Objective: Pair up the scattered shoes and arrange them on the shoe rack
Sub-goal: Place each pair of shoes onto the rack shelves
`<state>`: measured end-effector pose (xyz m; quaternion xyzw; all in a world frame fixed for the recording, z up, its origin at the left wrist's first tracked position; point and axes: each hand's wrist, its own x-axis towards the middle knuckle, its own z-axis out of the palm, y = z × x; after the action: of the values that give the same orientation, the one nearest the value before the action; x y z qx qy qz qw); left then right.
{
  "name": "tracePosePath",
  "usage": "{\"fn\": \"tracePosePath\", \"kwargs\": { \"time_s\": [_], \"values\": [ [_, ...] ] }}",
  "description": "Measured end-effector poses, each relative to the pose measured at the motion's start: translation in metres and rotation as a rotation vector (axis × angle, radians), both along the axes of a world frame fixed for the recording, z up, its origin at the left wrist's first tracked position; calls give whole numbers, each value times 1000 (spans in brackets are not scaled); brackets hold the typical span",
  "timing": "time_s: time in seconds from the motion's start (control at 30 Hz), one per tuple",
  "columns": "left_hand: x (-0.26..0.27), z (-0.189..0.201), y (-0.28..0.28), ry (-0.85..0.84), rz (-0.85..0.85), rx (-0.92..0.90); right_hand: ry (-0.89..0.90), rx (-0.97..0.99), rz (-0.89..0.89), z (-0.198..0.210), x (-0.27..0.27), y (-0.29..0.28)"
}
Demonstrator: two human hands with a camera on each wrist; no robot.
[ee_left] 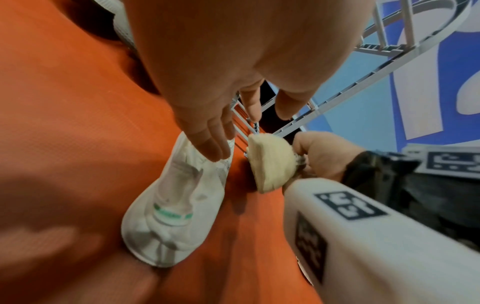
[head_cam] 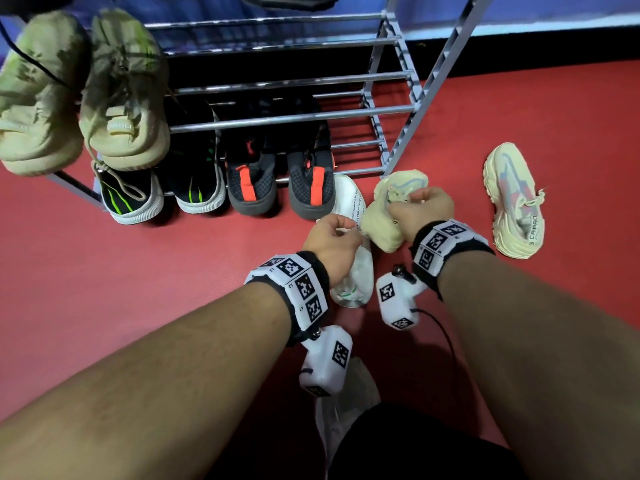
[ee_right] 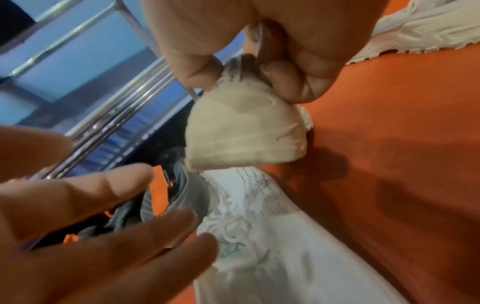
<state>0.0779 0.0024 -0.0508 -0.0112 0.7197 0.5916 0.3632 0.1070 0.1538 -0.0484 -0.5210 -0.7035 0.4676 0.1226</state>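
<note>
A white sneaker (head_cam: 360, 275) lies on the red floor in front of the rack, heel towards me. My left hand (head_cam: 341, 233) hovers over its laces with relaxed fingers (ee_left: 213, 148) and holds nothing. Beside it my right hand (head_cam: 408, 199) grips a cream chunky sneaker (head_cam: 381, 220) by its collar, fingers (ee_right: 285, 82) curled over the edge, and the shoe (ee_right: 244, 131) hangs toe-down just above the white sneaker (ee_right: 259, 236). Its matching cream sneaker (head_cam: 516, 202) lies on the floor to the right. The metal shoe rack (head_cam: 294, 118) stands behind them.
A beige pair (head_cam: 121, 98) sits on the rack's upper left. The bottom shelf holds a black-and-green pair (head_cam: 135, 199) and a black-and-orange pair (head_cam: 252, 188). A pale object (head_cam: 332, 420) lies half hidden near my knee. Red floor spreads left and right.
</note>
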Motion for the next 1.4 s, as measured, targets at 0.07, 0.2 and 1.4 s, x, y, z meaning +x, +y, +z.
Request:
{"fn": "tracePosePath", "kwargs": {
  "time_s": [0.07, 0.2, 1.4],
  "values": [
    [4, 2, 1, -36, -8, -10, 42, -131, 0, 6, 2, -6],
    [13, 9, 4, -29, -15, 22, 38, -247, 141, 11, 9, -21],
    [39, -14, 76, -254, 58, 110, -731, 199, 308, -47, 86, 124]
  ]
}}
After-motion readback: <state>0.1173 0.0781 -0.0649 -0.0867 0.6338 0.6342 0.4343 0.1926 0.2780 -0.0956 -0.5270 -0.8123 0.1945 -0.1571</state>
